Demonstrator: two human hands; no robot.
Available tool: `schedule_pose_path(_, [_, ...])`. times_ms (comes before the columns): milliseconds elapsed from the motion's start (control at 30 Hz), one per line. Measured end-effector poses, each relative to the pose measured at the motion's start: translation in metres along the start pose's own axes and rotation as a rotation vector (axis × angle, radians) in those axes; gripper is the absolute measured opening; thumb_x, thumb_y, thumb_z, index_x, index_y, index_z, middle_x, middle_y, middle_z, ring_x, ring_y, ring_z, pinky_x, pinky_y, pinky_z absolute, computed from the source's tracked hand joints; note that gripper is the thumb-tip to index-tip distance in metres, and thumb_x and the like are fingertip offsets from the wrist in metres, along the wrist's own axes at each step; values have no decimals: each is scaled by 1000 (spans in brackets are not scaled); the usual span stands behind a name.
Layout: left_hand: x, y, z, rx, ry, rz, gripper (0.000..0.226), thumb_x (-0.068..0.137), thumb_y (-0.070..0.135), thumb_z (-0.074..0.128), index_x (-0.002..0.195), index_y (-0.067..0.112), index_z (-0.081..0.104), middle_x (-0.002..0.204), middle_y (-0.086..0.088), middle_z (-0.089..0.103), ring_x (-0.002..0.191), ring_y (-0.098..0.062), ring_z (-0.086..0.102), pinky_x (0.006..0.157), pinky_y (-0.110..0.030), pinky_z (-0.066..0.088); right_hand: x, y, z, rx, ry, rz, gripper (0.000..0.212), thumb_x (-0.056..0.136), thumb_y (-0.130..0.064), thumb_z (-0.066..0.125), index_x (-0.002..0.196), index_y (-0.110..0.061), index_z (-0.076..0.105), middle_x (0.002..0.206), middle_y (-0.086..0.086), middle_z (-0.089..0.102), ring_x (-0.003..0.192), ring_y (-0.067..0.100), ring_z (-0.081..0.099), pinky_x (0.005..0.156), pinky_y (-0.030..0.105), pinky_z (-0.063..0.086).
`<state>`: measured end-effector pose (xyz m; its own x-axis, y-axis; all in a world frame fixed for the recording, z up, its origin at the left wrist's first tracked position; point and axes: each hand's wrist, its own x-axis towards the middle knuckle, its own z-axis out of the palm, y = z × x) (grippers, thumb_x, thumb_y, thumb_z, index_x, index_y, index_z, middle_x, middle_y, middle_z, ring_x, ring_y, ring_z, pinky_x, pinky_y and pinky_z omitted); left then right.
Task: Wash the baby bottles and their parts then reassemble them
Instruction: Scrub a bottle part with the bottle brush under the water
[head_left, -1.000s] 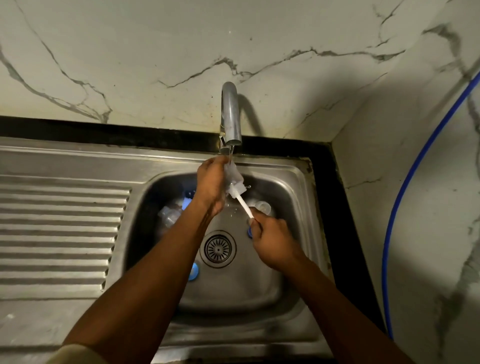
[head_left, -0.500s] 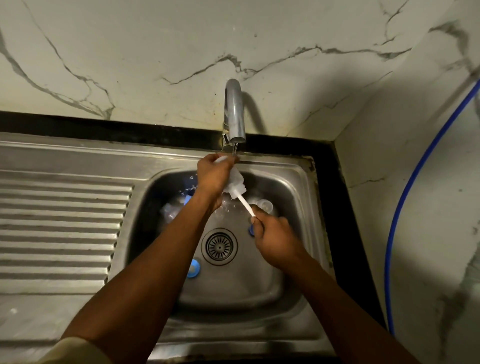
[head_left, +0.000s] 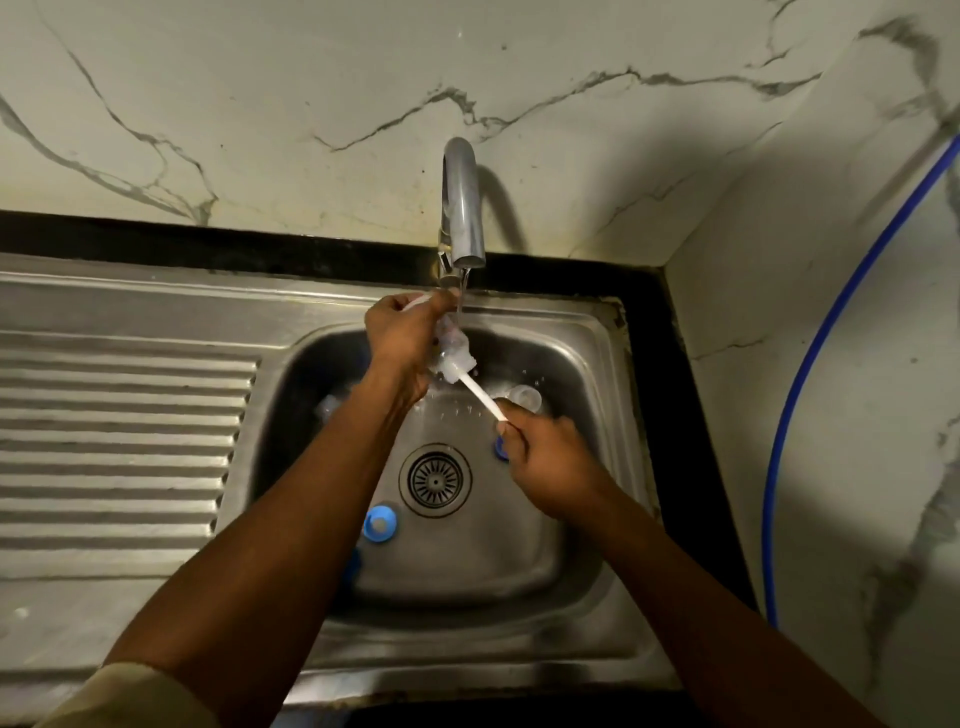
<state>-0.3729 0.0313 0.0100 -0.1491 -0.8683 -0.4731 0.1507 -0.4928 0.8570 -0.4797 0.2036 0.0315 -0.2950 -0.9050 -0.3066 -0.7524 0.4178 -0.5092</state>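
Observation:
My left hand (head_left: 404, 335) grips a clear baby bottle (head_left: 451, 349) under the running tap (head_left: 462, 208), its mouth facing down and right. My right hand (head_left: 545, 462) pinches the white handle of a bottle brush (head_left: 480, 395), whose bristle head sits in the bottle's mouth. In the steel sink (head_left: 582, 353) lie a blue ring with a clear teat (head_left: 381, 524), a second blue part (head_left: 500, 449) half hidden by my right hand, a clear cap (head_left: 525, 397) at the back right, and a clear piece (head_left: 328, 405) at the back left.
A round drain strainer (head_left: 435, 480) sits in the middle of the basin. A ribbed steel draining board (head_left: 119, 441) lies to the left. Marble wall stands behind and to the right, with a blue hose (head_left: 810, 364) running down the right wall.
My left hand has lifted the bottle higher, closer to the tap's spout. My right hand has followed with the brush, still in the bottle's mouth.

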Motion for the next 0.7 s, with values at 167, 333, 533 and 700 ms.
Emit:
schedule_pose_path(167, [-8,11,-7,-260,-272,-98,27,91,16,65,112,-1,60,95,-17,62,81,-26,65,76,-41,60,-8,-14,-3,571,-106,89,22,106,-32,42,103,-33,64,58,-5,40,47,13,36,43,25,33])
schedule_pose_path(333, [-10,8,-15,-601,-509,-304,31,89,25,68,113,8,60,109,-16,65,105,-30,65,106,-49,48,-27,-23,-16,1326,-688,271,36,104,-40,39,136,-36,57,57,-4,29,37,1,23,33,10,20])
schedule_pose_path(533, [-13,0,-5,-283,-192,-175,22,80,13,78,96,7,64,85,-11,62,70,-23,63,65,-37,59,-22,-10,-6,631,-259,208,30,106,-36,41,129,-39,61,66,0,49,52,14,45,49,26,39])
schedule_pose_path(700, [-19,4,3,3,22,-11,36,82,21,76,113,5,66,111,-18,67,99,-35,68,78,-49,62,-20,-12,10,-67,15,17,39,106,-37,33,143,-36,46,96,6,62,101,31,56,85,40,50])
